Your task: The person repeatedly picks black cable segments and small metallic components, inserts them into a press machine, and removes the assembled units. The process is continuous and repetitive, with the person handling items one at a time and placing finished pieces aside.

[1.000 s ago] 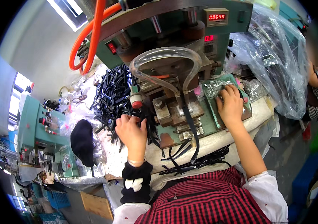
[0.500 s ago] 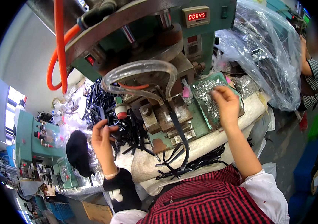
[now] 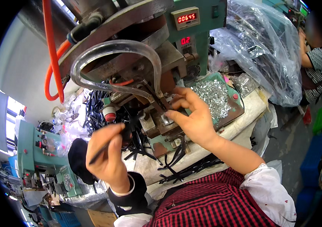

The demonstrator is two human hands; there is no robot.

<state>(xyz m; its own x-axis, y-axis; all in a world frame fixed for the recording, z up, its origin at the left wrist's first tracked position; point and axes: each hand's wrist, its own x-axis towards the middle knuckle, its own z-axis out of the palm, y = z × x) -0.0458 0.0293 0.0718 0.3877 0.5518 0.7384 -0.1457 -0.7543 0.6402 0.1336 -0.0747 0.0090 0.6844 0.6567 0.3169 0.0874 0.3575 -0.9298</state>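
Head view (only view). 1 black strip (image 3: 98,155) is held in the left hand (image 3: 107,157), pinched between thumb and fingers; the strip is slanted across the palm side, and its outline is softened by blur. The left hand is raised in front of a red-capped button (image 3: 110,115), left of the press fixture (image 3: 149,126). The right hand (image 3: 193,117) is placed over the right side of the fixture, fingers bent, with the thumb tip brought close to a small bright metal part (image 3: 166,119). Whether anything is gripped there cannot be told, as the fingertips are partly hidden.

A clear tube (image 3: 78,72) is looped above the fixture, both ends being directed down toward it. Small silver pieces (image 3: 212,100) are heaped in a green tray (image 3: 229,89), just beyond the right hand. Loose black strips (image 3: 95,109) are piled behind and left of the fixture; further strips (image 3: 195,166) are laid near the front edge of the cloth-covered surface (image 3: 257,117). 2 red-lit displays (image 3: 186,19) are seen on the green press. An orange hose (image 3: 51,45) is hung at upper left. A striped sleeve (image 3: 318,60) of another person is seen at far right, beyond a clear plastic bag (image 3: 267,56).
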